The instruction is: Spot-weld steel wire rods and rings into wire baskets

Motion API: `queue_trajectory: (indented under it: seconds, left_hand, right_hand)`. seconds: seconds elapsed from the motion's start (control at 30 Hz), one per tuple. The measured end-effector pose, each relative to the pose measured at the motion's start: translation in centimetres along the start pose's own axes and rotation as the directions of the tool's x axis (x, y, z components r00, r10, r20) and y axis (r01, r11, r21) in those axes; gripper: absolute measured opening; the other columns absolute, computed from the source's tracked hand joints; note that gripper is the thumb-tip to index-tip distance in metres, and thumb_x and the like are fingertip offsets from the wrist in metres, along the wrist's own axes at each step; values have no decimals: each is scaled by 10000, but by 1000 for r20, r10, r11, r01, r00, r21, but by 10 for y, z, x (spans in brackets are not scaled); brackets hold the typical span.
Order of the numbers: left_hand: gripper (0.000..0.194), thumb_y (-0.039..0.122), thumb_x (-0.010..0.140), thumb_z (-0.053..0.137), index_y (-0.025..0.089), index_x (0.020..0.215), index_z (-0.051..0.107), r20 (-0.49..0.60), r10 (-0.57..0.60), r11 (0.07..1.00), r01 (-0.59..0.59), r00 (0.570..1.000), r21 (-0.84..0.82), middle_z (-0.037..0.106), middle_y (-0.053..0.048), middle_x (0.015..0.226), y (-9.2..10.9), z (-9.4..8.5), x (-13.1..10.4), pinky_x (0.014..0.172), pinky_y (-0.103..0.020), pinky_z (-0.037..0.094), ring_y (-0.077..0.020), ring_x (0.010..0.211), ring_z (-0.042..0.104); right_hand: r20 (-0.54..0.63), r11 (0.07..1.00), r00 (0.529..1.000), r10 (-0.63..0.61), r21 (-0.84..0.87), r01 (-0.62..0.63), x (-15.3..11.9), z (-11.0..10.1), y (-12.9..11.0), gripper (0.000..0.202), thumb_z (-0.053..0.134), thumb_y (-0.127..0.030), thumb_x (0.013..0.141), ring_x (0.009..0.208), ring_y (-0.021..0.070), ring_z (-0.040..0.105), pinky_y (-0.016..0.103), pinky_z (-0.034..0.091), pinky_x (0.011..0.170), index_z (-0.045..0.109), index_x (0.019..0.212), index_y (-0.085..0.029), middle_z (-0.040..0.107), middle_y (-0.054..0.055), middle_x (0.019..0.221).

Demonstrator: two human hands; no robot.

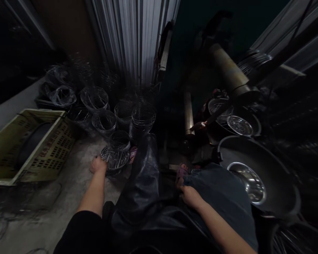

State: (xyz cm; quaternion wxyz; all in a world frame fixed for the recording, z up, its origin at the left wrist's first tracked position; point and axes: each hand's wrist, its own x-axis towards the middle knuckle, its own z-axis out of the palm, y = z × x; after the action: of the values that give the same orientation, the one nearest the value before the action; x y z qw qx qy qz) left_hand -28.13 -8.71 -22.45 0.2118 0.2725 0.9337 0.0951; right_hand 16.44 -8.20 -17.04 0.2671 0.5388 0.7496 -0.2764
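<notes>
Low on the left, my left hand (98, 165) is closed at the edge of a round stack of wire rings (115, 157) near the concrete floor. Loose wire pieces lie across the top of that stack. My right hand (190, 196) is by my right leg, at the edge of a dark shiny apron (145, 183). Its fingers are curled closed, and what they may hold is too dark and blurred to make out.
Several more wire stacks (104, 121) stand ahead on the left, beside a yellow plastic crate (49, 155). A machine with a metal cylinder (229, 68) rises ahead on the right. Below it, a wide grey basin (278, 180) holds a shiny metal bowl (250, 187).
</notes>
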Motion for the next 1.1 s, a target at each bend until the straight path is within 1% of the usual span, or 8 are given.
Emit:
queue_trajectory:
  seconds: [0.17, 0.37, 0.6, 0.7, 0.8, 0.93, 1.03, 1.1]
  left_hand:
    - [406, 375, 881, 562, 169, 1229, 532, 111, 255, 965, -246, 961, -91, 534, -114, 1261, 7, 8, -3, 927, -482, 468, -242, 1101, 548]
    - [311, 376, 889, 553, 178, 1127, 586, 143, 267, 936, -221, 953, -274, 600, -87, 1121, 10, 6, -7, 840, -394, 513, -192, 970, 597]
    - [384, 433, 884, 517, 110, 1069, 611, -147, 94, 762, -166, 985, -626, 667, -59, 874, 28, -65, -26, 649, -307, 525, -140, 686, 620]
    - [496, 499, 796, 550, 96, 1072, 637, -201, 103, 625, -221, 974, -749, 665, -43, 732, 48, -99, -53, 451, -234, 437, -97, 456, 523]
    - [538, 539, 645, 657, 113, 972, 692, -176, 220, 491, -264, 960, -830, 654, -37, 665, 82, -124, -91, 345, -200, 321, -79, 377, 450]
    - [449, 441, 477, 793, 126, 791, 732, -23, 474, 402, -239, 880, -884, 692, -74, 703, 140, -136, -152, 423, -217, 428, -122, 496, 552]
    - [404, 407, 465, 818, 133, 751, 740, 180, 655, 480, -220, 734, -849, 713, -91, 735, 181, -126, -195, 479, -253, 485, -166, 563, 604]
    - [418, 419, 504, 807, 135, 805, 746, 251, 726, 504, -247, 640, -827, 719, -87, 758, 201, -114, -217, 560, -291, 533, -197, 635, 641]
  right_hand:
    - [6, 1000, 1000, 3, -6, -3, 5, 3, 0, 346, 469, -79, 778, 1077, 255, 630, 293, 447, 867, 686, 1044, -123, 692, 162, 1087]
    - [9, 1000, 1000, -3, -8, 3, 7, 3, -6, 362, 461, -70, 778, 1067, 247, 635, 289, 445, 869, 685, 1057, -129, 695, 156, 1087]
    - [-52, 998, 998, -29, 59, 32, 3, -4, -6, 376, 474, -81, 783, 1074, 239, 633, 286, 440, 903, 665, 1103, -130, 698, 141, 1091]
    - [-251, 962, 968, -20, 260, 88, 0, -18, 0, 516, 520, -134, 794, 1204, 223, 552, 304, 394, 1013, 525, 1310, -145, 610, 126, 1275]
    - [-467, 872, 883, 44, 450, 195, -13, -46, 4, 729, 627, -244, 755, 1322, 248, 427, 363, 320, 1104, 368, 1422, -110, 463, 155, 1422]
    - [-695, 778, 718, 32, 469, 419, -55, -96, 3, 1016, 772, -320, 608, 1361, 287, 348, 434, 290, 1127, 265, 1472, -147, 386, 137, 1468]
    - [-806, 691, 590, -49, 399, 603, -82, -122, -3, 1099, 827, -316, 537, 1375, 298, 312, 462, 268, 1133, 266, 1476, -210, 333, 98, 1498]
    - [-809, 600, 578, -113, 408, 688, -87, -125, -3, 1008, 832, -311, 539, 1312, 292, 404, 450, 323, 1099, 370, 1430, -216, 430, 88, 1426]
